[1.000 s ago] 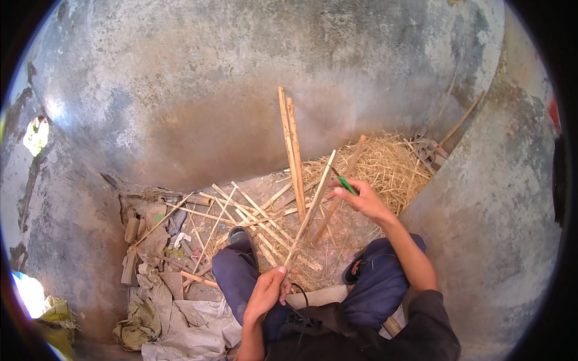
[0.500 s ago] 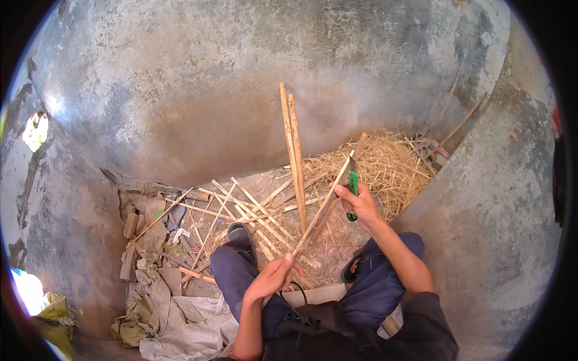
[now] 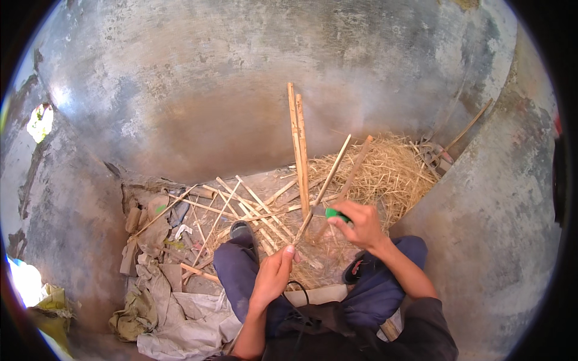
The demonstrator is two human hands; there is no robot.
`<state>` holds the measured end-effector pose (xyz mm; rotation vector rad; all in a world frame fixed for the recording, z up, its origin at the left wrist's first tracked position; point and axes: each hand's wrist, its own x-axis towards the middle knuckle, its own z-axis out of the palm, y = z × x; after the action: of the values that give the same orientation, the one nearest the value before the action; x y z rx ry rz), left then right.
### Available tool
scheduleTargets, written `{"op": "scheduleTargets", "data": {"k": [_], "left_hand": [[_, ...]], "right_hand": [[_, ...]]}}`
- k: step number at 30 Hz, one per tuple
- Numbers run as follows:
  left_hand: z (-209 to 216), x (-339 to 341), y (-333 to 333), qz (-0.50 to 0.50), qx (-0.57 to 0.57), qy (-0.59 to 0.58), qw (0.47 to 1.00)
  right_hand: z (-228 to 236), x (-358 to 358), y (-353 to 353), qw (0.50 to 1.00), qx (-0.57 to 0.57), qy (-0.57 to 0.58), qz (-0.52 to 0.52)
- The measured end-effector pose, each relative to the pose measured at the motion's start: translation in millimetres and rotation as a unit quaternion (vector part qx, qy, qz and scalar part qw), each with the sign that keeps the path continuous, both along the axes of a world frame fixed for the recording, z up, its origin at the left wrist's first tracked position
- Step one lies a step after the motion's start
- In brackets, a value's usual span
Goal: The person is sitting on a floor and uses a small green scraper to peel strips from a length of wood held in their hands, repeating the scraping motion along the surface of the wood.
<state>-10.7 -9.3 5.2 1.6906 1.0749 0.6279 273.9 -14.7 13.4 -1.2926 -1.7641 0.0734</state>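
Note:
My left hand (image 3: 274, 275), near my lap, is closed round the lower end of a slim wooden stick (image 3: 333, 171). The stick slants up and to the right, its pale tip free. My right hand (image 3: 363, 225) is closed round a green utility knife (image 3: 337, 215), just right of the stick's lower half. Most of the knife's handle is hidden in my fingers. Its blade side points toward the stick, but whether the edge touches the wood I cannot make out. Behind the knife, a reddish-brown stick (image 3: 356, 166) stands at a slant.
Two tall wooden strips (image 3: 299, 153) stand upright ahead of me. Several pale sticks (image 3: 253, 210) lie crossed on the floor, with a heap of straw shavings (image 3: 391, 174) at the right. Crumpled sacks (image 3: 186, 322) lie at left. Grey walls (image 3: 229, 84) close in around.
My right hand has come down along the stick with the knife, toward my left hand, and the knife has turned from upright to sideways. The stick now leans more steeply.

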Motion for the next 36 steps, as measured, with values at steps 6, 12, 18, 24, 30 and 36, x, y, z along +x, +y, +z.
{"op": "scheduleTargets", "data": {"k": [6,12,18,24,30,36], "left_hand": [[30,-1,-18,0.021,0.087,0.029,0.996],[35,4,-25,0.04,0.14,0.076,0.986],[34,10,-32,0.071,0.174,0.076,0.979],[31,10,-39,0.088,0.17,0.076,0.979],[26,3,-39,0.082,0.182,0.102,0.974],[20,-15,-58,0.086,0.167,0.116,0.975]], "right_hand": [[7,-35,-19,0.999,-0.005,-0.029,0.033],[14,-50,-27,0.998,0.017,-0.038,0.039],[16,-50,-31,0.998,0.026,-0.033,0.035],[14,-43,-33,0.997,0.049,-0.06,0.026],[12,-30,-28,0.996,0.06,-0.061,-0.03],[31,47,2,0.979,0.006,0.03,-0.199]]}}
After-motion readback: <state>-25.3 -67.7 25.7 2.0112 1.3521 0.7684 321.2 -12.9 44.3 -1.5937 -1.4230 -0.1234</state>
